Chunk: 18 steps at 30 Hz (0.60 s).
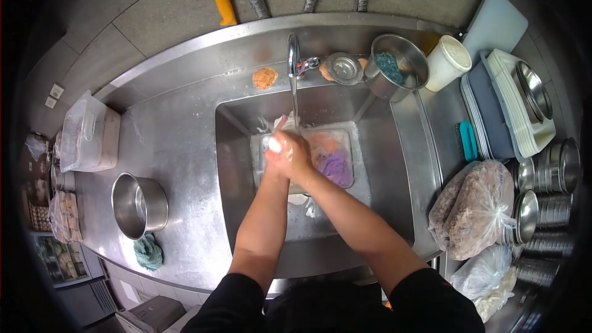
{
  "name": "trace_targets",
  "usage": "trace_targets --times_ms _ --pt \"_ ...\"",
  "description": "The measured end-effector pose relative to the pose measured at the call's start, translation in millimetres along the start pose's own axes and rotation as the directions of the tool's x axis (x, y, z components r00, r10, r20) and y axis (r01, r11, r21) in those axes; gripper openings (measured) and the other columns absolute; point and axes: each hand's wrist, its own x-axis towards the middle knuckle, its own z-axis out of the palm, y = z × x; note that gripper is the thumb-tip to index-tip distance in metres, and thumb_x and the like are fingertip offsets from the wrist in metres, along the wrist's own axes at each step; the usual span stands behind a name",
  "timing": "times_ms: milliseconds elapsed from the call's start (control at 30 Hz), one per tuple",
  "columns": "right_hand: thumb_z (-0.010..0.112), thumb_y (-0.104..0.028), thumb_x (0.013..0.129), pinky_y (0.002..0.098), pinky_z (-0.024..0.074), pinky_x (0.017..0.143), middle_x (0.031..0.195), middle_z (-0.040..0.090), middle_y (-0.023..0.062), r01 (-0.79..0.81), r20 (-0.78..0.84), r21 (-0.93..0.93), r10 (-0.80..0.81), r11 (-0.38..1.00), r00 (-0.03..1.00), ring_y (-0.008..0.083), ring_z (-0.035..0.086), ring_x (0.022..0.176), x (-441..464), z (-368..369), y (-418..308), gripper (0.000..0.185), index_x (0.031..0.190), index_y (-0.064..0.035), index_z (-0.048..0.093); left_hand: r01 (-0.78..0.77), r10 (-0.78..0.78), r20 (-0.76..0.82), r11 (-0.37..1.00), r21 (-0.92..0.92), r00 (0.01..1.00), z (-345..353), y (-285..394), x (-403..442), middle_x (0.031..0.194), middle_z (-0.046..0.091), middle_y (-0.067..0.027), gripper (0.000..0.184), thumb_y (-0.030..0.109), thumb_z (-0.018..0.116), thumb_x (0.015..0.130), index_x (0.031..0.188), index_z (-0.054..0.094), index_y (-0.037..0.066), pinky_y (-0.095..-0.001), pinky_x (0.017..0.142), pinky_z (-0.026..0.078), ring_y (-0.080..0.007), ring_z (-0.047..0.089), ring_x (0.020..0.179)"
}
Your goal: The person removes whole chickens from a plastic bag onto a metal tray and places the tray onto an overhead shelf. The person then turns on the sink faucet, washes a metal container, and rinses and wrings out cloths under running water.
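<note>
Both hands are together over the steel sink [388, 209], just below the running tap [293, 55]. My right hand [296, 155] lies over my left hand [275, 163], with fingers wrapped round and pressed together. Something white and foamy [274, 145] shows between them, too unclear to name. Water falls beside the fingers. Under the hands, a clear tray [353, 169] sits in the sink with a purple cloth [335, 169] and an orange-pink cloth [323, 143] in it. White scraps lie around the tray.
An orange scouring pad [265, 78], a steel pot [390, 89] with a green scrubber and a white tub [449, 61] line the sink's back. At left stand a steel pot [139, 206], green cloth [148, 253] and plastic container [92, 135]. Filled bags [478, 209] lie right.
</note>
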Motion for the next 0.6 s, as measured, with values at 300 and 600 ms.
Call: trace_targets --times_ms 300,600 --pt "0.066 -0.032 0.069 0.0461 0.0503 0.071 0.082 0.066 0.0154 -0.251 -0.065 -0.283 0.243 0.926 0.968 0.0395 0.062 0.078 65.7 -1.9 28.0 0.027 0.088 -0.0121 0.065 0.229 -0.341 -0.223 0.882 -0.411 0.913 -2.1 10.5 41.6 0.097 0.064 -0.0114 0.034 0.031 0.037 0.096 0.109 0.056 0.005 -0.0392 0.080 0.052 -0.0283 0.063 0.087" --pt "0.065 -0.028 0.076 0.0431 0.0496 0.070 0.081 0.065 0.0156 -0.129 -0.090 -0.341 0.105 0.931 0.990 0.0366 0.062 0.076 77.1 -18.9 48.0 0.023 0.085 -0.0080 0.063 0.329 -0.434 -0.297 0.880 -0.343 0.851 11.0 28.3 6.0 0.104 0.062 -0.0120 0.036 0.034 0.040 0.097 0.115 0.053 0.006 -0.0411 0.077 0.051 -0.0247 0.063 0.087"
